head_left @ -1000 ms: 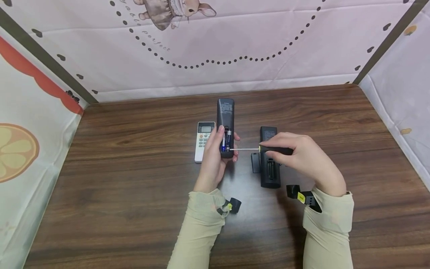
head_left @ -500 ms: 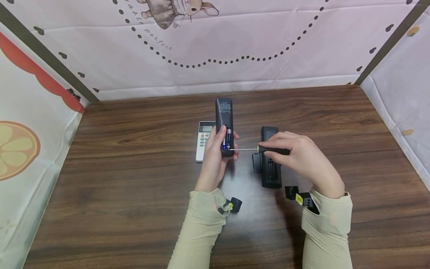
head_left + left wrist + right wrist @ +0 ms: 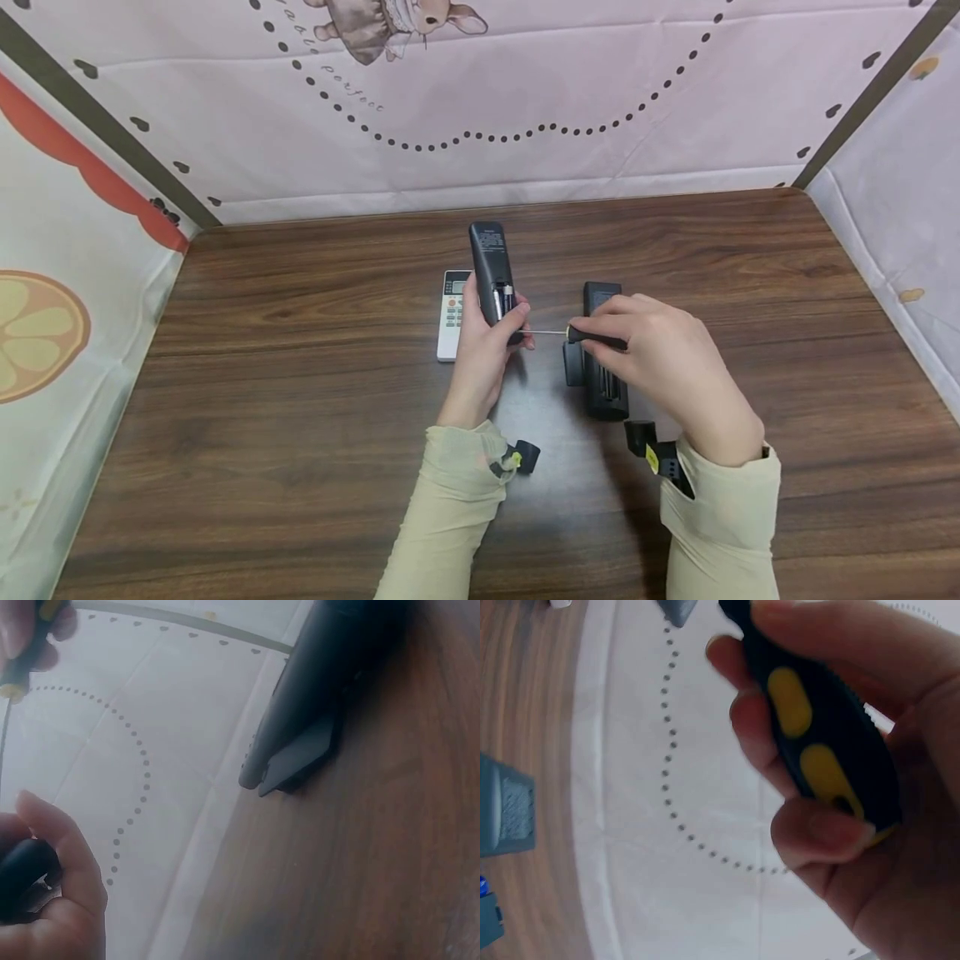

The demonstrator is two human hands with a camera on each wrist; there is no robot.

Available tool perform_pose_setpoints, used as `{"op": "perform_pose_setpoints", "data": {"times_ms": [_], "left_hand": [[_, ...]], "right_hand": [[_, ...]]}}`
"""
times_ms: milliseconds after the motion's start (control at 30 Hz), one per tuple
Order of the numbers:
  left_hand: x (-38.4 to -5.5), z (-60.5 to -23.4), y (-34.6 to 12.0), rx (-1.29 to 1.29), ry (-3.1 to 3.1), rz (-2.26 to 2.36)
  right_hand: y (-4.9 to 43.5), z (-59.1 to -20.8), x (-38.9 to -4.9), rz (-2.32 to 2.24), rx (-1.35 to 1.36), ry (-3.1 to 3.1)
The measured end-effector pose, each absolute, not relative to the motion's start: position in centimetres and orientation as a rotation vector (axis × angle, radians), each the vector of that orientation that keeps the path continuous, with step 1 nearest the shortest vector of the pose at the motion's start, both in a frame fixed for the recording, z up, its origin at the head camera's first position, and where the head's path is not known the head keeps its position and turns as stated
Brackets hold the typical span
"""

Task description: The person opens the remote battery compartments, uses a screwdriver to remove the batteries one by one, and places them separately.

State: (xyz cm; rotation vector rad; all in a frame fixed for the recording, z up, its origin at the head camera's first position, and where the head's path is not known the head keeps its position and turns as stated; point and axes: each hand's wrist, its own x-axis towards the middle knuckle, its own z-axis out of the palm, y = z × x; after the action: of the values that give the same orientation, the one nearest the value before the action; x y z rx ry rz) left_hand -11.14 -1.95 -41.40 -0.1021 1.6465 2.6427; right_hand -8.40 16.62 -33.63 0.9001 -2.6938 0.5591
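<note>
My left hand (image 3: 477, 362) holds a black remote control (image 3: 490, 258), back side up, its top end leaning left. Batteries show in its uncovered compartment, and the thumb lies across the lower end. In my right hand (image 3: 671, 358) is a screwdriver (image 3: 597, 337), gripped by its black handle with yellow inlays (image 3: 826, 776). The thin shaft runs left to the remote's lower end; its tip is hidden at the thumb. In the left wrist view, left fingers (image 3: 79, 877) curl round the remote's dark end.
Under the right hand a second black remote (image 3: 603, 400) lies with its battery compartment uncovered. A black battery cover (image 3: 573, 364) lies against its left side. A white remote (image 3: 447, 337), partly hidden by the left hand, rests on the wooden table (image 3: 300, 417). Printed cloth (image 3: 525, 75) hangs behind.
The held remote has tilted, its top swinging left. My left thumb has moved down and right over its lower end. My right hand and the screwdriver have shifted slightly left.
</note>
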Motion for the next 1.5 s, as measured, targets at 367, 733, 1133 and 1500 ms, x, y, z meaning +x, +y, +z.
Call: {"op": "perform_pose_setpoints", "data": {"times_ms": [367, 733, 1133, 1500], "left_hand": [[-11.0, -40.7, -2.0, -0.166, 1.752, 2.690], [-11.6, -42.1, -2.8, -0.173, 1.543, 2.929], [-11.5, -41.7, -3.3, -0.299, 1.470, 2.933], [-11.4, -41.8, -3.6, -0.309, 1.410, 2.961]], "right_hand": [[14.2, -32.7, -7.1, 0.464, 0.745, -2.763], [13.0, -33.3, -7.0, 0.610, 0.890, -2.826], [13.0, -33.5, -7.2, 0.630, 0.975, -2.737], [13.1, -33.4, -7.3, 0.672, 0.949, -2.706]]}}
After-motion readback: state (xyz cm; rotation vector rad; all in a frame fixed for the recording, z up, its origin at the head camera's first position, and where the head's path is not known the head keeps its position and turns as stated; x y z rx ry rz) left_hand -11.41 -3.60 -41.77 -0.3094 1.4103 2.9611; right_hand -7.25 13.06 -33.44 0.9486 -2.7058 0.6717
